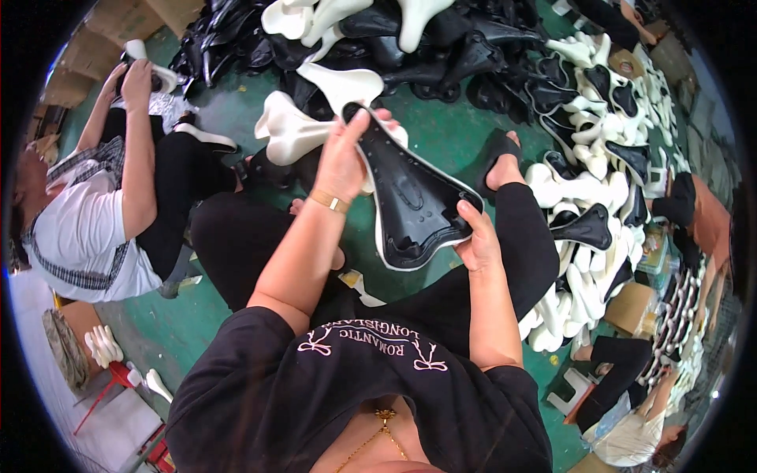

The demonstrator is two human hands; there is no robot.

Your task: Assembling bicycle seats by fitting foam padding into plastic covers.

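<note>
A bicycle saddle [410, 201] is held up in front of me, its black hollow underside facing up and a white rim running round it. My left hand [347, 150] grips the narrow nose, thumb on the black shell and fingers underneath. At the wide rear corner, my right hand [478, 240] has its thumb on the edge and the other fingers below. White foam saddle pads [292, 126] lie on the floor just beyond my left hand; another white pad [343, 85] rests behind the nose.
Black saddle shells [426, 67] are heaped at the far side. A large pile of white and black saddle parts [583, 260] rises by my right leg. At left, a seated co-worker [95, 197] holds a white piece. More people work at right. Cardboard boxes [118, 24] stand far left.
</note>
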